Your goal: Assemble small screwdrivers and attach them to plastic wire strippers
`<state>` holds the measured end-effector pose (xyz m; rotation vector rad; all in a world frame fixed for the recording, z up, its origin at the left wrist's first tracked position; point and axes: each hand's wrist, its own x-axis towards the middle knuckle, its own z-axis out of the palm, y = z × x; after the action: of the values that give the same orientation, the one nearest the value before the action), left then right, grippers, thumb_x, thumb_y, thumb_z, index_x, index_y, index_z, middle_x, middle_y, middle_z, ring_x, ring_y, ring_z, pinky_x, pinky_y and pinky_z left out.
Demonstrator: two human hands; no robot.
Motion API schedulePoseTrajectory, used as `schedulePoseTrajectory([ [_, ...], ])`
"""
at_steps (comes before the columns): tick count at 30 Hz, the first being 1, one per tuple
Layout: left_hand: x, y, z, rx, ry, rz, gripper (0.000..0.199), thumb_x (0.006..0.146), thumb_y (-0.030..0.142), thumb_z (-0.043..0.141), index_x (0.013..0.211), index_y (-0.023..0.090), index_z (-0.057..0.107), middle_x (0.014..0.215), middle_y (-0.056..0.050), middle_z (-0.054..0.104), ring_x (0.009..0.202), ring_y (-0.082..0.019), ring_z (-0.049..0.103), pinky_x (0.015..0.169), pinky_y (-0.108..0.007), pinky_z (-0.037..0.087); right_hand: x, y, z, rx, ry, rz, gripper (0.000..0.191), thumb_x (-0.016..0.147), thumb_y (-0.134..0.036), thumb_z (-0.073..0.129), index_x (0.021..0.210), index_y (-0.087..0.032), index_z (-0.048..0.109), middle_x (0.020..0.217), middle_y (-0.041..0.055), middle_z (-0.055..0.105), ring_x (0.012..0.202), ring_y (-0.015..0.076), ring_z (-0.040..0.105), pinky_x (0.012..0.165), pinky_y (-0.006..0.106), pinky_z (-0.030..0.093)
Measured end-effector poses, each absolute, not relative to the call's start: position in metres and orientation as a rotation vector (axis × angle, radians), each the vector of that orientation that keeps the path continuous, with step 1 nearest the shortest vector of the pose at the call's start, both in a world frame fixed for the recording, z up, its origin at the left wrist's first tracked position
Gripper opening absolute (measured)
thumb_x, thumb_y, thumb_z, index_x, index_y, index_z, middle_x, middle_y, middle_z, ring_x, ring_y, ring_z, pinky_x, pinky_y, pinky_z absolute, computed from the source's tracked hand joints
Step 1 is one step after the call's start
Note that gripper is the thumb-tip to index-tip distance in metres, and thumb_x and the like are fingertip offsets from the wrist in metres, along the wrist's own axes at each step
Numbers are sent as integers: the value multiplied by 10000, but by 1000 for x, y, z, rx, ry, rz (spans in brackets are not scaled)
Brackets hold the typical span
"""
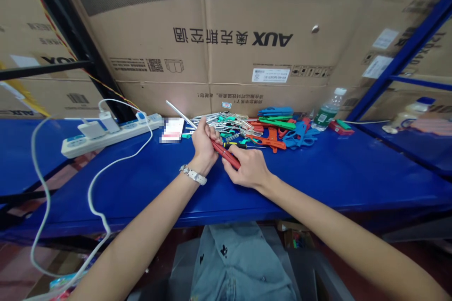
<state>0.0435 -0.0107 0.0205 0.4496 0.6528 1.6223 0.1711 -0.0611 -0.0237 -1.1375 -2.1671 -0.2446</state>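
Note:
My left hand [205,143] is wrapped round a thin silvery rod [181,114] that slants up to the left, and round the upper end of a red handle-like piece [226,154]. My right hand [249,167] grips the lower end of the red piece, thumb on top. Both hands are above the front part of the blue table [141,183]. Just beyond them lies a pile of silvery metal pieces [222,124] with green bits. Beside it are orange plastic parts [271,140] and blue plastic parts [300,135]. A yellow-and-black screwdriver [236,145] lies behind my hands.
A white power strip [137,124] with plugged chargers and looping white cables is on the left. At the back right stand a water bottle [328,110] and a small red box [341,127]. Large cardboard boxes [229,66] rise behind the table; a blue post [399,56] slants at right.

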Motion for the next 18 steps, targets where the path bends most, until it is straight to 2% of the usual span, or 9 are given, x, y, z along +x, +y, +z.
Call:
schedulePoseTrajectory([
  [8, 41, -5, 19, 364, 651, 1681, 505, 866, 334, 712, 571, 223, 317, 418, 88, 271, 343, -60, 263, 368, -222, 199, 177, -59, -27, -1099, -2222, -371, 363, 1033, -365, 442, 916, -176, 729, 736, 46, 752, 535, 151, 526, 588, 322, 275],
  [12, 40, -6, 22, 413, 668, 1632, 495, 888, 279, 657, 574, 228, 278, 399, 86, 263, 336, -65, 248, 359, -226, 194, 175, -62, -27, -1110, -2264, -300, 362, 1031, -369, 425, 922, -175, 710, 749, 63, 753, 557, 157, 541, 603, 320, 300],
  [15, 40, -9, 24, 474, 652, 1604, 514, 937, 246, 594, 559, 222, 248, 379, 78, 265, 323, -60, 250, 358, -225, 197, 170, -65, -24, -1231, -2241, -99, 289, 994, -384, 472, 980, -172, 668, 756, 82, 740, 580, 178, 572, 595, 315, 322],
  [18, 40, -13, 26, 609, 568, 1568, 565, 962, 266, 593, 531, 221, 231, 366, 72, 246, 314, -64, 248, 364, -240, 218, 166, -63, -20, -1241, -2101, 403, 188, 923, -374, 563, 984, -199, 589, 700, 38, 692, 554, 175, 576, 559, 290, 362],
])
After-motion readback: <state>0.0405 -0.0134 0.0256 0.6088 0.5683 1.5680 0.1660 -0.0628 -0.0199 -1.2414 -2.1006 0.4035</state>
